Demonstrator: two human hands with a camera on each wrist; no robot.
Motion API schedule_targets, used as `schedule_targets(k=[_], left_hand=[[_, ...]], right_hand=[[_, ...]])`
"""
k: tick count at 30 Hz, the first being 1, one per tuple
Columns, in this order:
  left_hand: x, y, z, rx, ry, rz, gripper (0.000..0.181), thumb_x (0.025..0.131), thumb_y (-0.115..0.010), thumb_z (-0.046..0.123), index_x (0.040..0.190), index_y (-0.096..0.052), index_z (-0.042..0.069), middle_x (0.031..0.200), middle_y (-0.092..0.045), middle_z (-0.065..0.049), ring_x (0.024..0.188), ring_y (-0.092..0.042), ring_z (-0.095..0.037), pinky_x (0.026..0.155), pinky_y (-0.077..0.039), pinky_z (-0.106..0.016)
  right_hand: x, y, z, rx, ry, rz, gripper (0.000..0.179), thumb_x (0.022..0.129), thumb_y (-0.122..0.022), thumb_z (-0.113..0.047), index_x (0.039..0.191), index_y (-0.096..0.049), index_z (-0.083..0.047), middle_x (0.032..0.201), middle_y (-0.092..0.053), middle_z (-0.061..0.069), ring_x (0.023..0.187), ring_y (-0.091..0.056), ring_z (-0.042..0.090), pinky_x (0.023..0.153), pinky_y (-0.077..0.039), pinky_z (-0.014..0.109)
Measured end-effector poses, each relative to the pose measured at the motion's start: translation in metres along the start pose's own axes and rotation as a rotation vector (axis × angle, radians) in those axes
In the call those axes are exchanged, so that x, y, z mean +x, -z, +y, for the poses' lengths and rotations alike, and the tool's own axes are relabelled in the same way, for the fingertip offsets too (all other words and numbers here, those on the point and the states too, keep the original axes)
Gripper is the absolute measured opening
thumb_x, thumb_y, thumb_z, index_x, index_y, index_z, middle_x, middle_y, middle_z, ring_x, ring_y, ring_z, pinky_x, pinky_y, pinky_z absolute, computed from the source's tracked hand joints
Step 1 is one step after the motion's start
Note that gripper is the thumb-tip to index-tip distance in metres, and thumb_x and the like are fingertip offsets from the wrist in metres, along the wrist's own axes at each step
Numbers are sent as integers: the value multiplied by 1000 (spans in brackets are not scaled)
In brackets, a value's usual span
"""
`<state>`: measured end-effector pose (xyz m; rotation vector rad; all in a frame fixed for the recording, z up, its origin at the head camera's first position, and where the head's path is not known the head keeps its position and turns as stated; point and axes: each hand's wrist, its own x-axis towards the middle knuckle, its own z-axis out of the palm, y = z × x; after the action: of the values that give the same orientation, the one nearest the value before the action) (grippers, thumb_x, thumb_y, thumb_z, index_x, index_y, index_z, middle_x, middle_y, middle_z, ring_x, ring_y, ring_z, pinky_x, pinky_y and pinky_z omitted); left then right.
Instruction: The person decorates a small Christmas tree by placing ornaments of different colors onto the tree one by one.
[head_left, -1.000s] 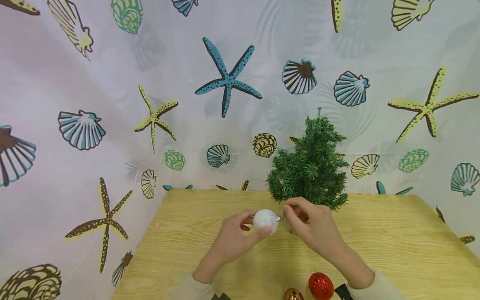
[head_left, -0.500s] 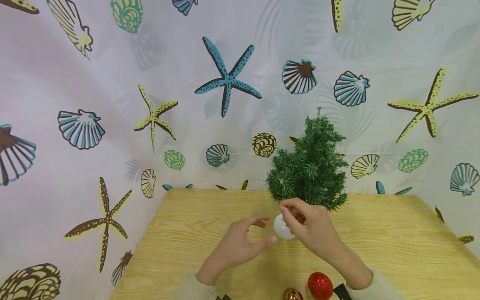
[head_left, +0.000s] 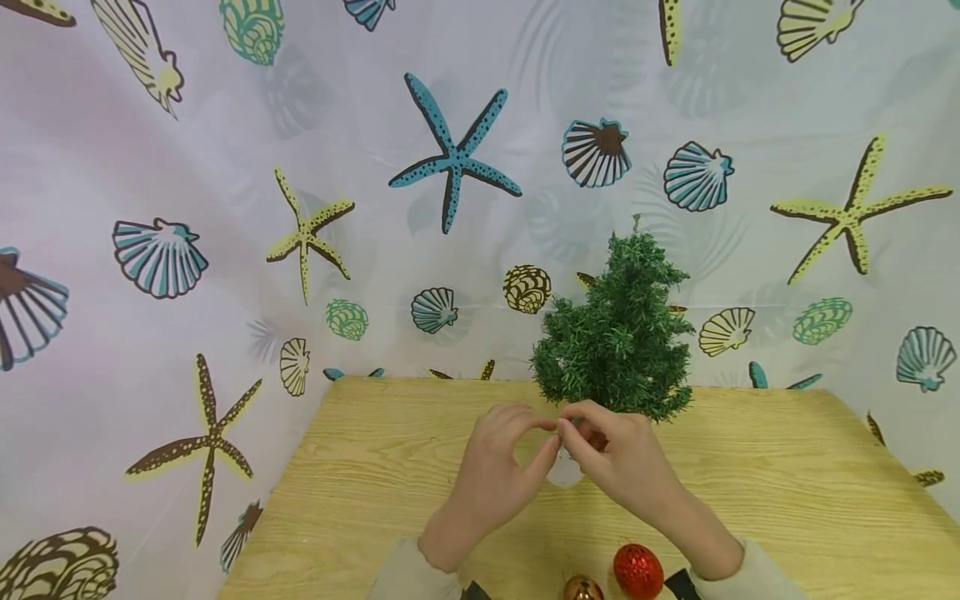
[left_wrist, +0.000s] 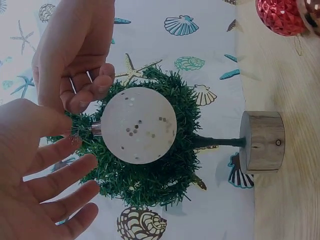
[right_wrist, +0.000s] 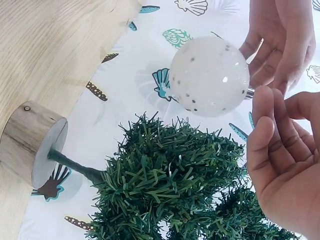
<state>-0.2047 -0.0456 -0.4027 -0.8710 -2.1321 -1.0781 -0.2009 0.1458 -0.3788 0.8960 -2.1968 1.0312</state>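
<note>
White bauble [left_wrist: 139, 126], left hand [head_left: 497, 465] now meeting right hand [head_left: 621, 448]

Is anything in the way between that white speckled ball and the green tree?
Nothing visible stands between them. The white ball hangs below the left hand and right hand, in front of the green tree. The red ornament and copper ornament lie on the table nearer the person, off that path.

In front of the green tree [left_wrist: 155, 182] there is one white ball [left_wrist: 139, 126] with small shiny spots. Beside its metal cap [left_wrist: 96, 129], the left hand [left_wrist: 12, 170] pinches a thin thread [left_wrist: 76, 137]; the right hand [left_wrist: 77, 55] is near, its fingers curled. The wooden base [left_wrist: 262, 142] touches the table [left_wrist: 295, 200].
</note>
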Motion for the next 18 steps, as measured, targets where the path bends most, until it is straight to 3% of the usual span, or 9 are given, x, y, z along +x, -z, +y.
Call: schedule_targets(k=[10, 18], left_hand=[[2, -7, -3, 45, 13, 10, 5, 98, -76, 13, 100, -80, 15, 97, -78, 1, 102, -70, -19, 89, -56, -42], [5, -14, -4, -6, 28, 21, 5, 96, -76, 12, 97, -81, 11, 91, -78, 0, 92, -69, -18, 85, -56, -37]], right_hand=[[0, 0, 2, -15, 9, 5, 17, 93, -72, 5, 101, -77, -10, 66, -69, -6, 54, -51, -12, 49, -44, 13], [-7, 4, 8, -12, -36, -6, 16, 95, -71, 4, 98, -76, -11, 63, -65, -12, 51, -47, -11, 47, -42, 16]])
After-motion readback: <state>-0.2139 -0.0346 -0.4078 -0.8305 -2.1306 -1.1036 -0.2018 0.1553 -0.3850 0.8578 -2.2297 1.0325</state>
